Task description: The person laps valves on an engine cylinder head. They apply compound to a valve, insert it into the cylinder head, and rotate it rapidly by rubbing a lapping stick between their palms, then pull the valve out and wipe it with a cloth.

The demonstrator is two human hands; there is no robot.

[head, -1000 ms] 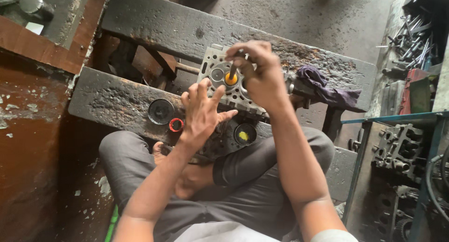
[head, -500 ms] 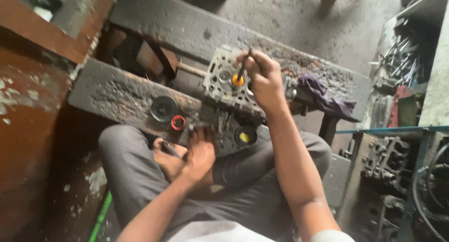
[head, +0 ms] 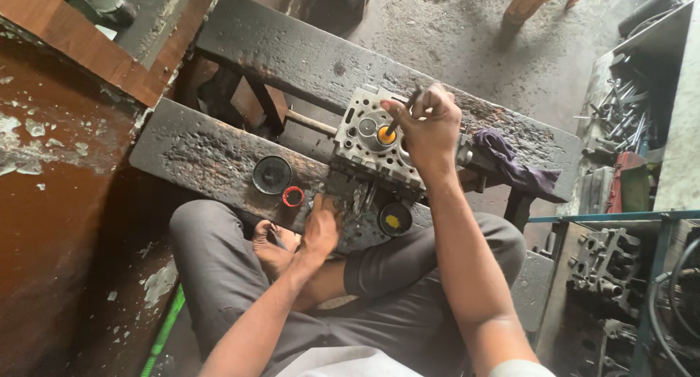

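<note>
A grey metal engine cylinder head [head: 368, 145] lies across two blackened wooden planks. My right hand [head: 426, 125] grips a thin dark tool [head: 403, 109] whose tip rests at an orange-smeared valve seat [head: 386, 135] in the head. My left hand [head: 321, 227] is lower down on the near plank [head: 204, 158], its fingers on small metal parts by the head's near edge. I cannot tell whether it holds one. I sit cross-legged in grey trousers with a bare foot under my left wrist.
On the near plank sit a black round lid [head: 272, 174], a small red ring [head: 293, 196] and a black tin of yellow paste [head: 394, 219]. A purple rag [head: 510, 162] lies on the far plank. Loose tools [head: 620, 111] and another cylinder head [head: 605, 264] stand at right.
My left hand dropped from a spread pose above the head down to the plank's near edge. My right hand stays on the tool at the valve seat. The camera view shifted.
</note>
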